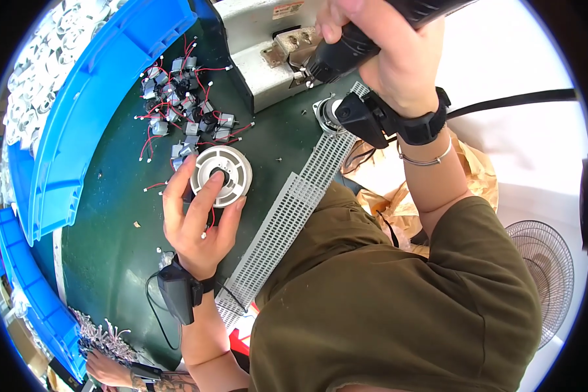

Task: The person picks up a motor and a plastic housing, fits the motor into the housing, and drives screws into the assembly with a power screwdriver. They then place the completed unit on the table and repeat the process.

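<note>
The left hand [199,228] clasps a round white plastic housing [232,175] over the green worktable [117,248]. By its right edge, the right hand [402,65] grips a black cylindrical screwdriver [346,53].

Green tabletop [111,261] under red-wired motors [191,129] and, apparently, a loose screw [279,159]

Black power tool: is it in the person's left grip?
No, the right grip holds the black power tool, while the left grip holds the round white part.
</note>
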The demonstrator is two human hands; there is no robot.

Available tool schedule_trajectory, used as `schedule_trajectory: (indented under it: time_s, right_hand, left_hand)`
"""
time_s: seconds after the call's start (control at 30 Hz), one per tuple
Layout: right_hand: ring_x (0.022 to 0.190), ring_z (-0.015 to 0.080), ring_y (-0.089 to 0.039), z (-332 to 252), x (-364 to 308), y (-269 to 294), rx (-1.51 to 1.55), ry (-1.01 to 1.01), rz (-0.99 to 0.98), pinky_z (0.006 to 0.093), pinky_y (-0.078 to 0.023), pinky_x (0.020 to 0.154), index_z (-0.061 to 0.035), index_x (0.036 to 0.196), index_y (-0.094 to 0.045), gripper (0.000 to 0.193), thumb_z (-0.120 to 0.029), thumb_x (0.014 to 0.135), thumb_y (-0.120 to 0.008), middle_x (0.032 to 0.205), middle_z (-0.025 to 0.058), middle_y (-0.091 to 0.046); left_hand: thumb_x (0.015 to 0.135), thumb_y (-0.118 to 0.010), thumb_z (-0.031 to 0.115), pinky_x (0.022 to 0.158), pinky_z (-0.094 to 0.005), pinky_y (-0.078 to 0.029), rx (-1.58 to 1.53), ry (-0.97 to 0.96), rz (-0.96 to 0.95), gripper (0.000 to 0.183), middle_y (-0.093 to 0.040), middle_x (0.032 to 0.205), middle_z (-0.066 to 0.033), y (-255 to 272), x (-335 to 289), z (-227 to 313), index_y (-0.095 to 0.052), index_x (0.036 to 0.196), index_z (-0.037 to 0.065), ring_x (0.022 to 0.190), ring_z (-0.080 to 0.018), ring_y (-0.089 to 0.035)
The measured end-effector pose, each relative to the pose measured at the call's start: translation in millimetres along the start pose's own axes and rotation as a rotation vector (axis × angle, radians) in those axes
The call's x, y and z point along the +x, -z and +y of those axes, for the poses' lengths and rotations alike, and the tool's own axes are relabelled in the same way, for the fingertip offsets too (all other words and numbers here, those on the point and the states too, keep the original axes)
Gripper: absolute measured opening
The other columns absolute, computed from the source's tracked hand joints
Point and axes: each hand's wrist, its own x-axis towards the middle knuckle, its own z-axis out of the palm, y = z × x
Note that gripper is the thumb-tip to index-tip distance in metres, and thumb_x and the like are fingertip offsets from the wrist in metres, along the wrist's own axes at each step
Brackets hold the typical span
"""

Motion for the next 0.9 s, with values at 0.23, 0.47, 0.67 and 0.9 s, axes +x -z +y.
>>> schedule_trajectory:
  time_s: [0.23, 0.47, 0.67, 0.9]
  right_hand:
    - [0.055, 0.0171, -0.054, -23, -8, -22, 0.151, -0.080, -0.030, 0.0281, -0.045, 0.055, 0.0059, 0.125, -0.035, 0.054, 0.002, 0.076, -0.059, 0.064, 0.0087, -0.056]
    - [0.056, 0.0129, -0.054, -23, -17, -66, 0.124, -0.235, -0.186, 0.0255, -0.045, 0.054, 0.0059, 0.123, -0.038, 0.054, 0.005, 0.075, -0.061, 0.068, 0.0064, -0.058]
    - [0.058, 0.0093, -0.054, -24, -18, -88, 0.074, -0.292, -0.250, 0.0232, -0.045, 0.053, 0.0059, 0.122, -0.042, 0.053, 0.007, 0.073, -0.063, 0.071, 0.0044, -0.059]
    - [0.058, 0.0085, -0.055, -17, -11, -96, 0.094, -0.240, -0.206, 0.0219, -0.046, 0.053, 0.0056, 0.120, -0.045, 0.051, 0.009, 0.072, -0.064, 0.073, 0.0036, -0.060]
  left_hand:
    - [0.060, -0.080, 0.006, 0.075, -0.0350, -0.053, 0.018, -0.070, 0.028, 0.039, -0.055, 0.117, -0.0202, 2, 3, -2, -0.066, 0.096, 0.005, 0.093, -0.0315, -0.063]
    - [0.058, -0.080, 0.007, 0.069, -0.0331, -0.054, -0.004, -0.086, 0.084, 0.036, -0.058, 0.111, -0.0195, -1, 6, 0, -0.067, 0.091, 0.004, 0.084, -0.0291, -0.065]
    - [0.058, -0.079, 0.009, 0.063, -0.0311, -0.053, -0.015, -0.088, 0.113, 0.033, -0.059, 0.111, -0.0172, -4, 6, -2, -0.067, 0.088, 0.003, 0.079, -0.0256, -0.065]
    - [0.058, -0.079, 0.010, 0.064, -0.0313, -0.053, -0.053, -0.072, 0.127, 0.034, -0.058, 0.111, -0.0158, -6, 3, -4, -0.067, 0.089, 0.004, 0.080, -0.0254, -0.065]
